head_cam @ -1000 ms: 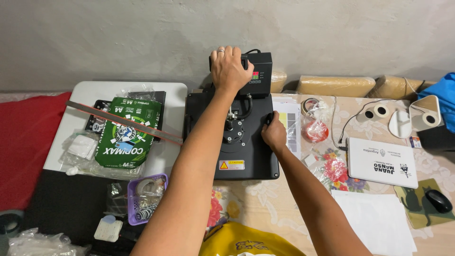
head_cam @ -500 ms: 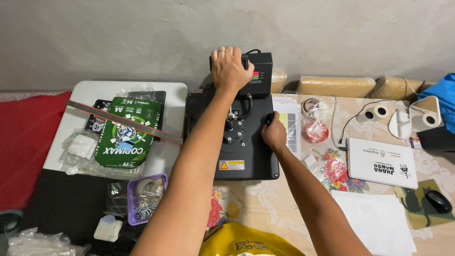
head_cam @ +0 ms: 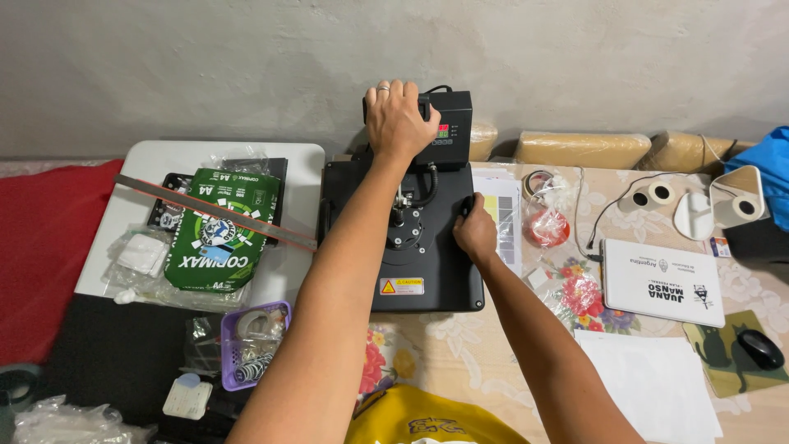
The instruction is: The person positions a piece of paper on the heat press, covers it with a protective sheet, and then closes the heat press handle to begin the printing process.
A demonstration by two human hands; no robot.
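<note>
From the head camera, one black heat press (head_cam: 415,255) is sitting at the middle of the table, close to the grey wall, with its control box (head_cam: 450,123) at the far end showing a small lit display. The left hand (head_cam: 397,119) is reaching over the machine and gripping the handle at the top of the press, fingers curled around it beside the control box. The right hand (head_cam: 475,230) is resting on the right edge of the press plate, fingers bent against the rim; whether it is actually gripping that edge I cannot tell.

To the left, one green pack of paper (head_cam: 218,234) is lying on a white side table (head_cam: 288,160), with one long metal ruler (head_cam: 209,205) lying slantwise across it. Nearer the person, one purple basket (head_cam: 230,325) is holding small tape rolls. To the right, on the floral tablecloth (head_cam: 460,345), one white laptop (head_cam: 662,281) is lying closed, one black mouse (head_cam: 760,348) is sitting on a mat, and three white tape rolls (head_cam: 662,193) are standing near the wall. One red-filled plastic bag (head_cam: 546,224) is lying just beside the press, and white sheets (head_cam: 653,382) are lying at the near right.
</note>
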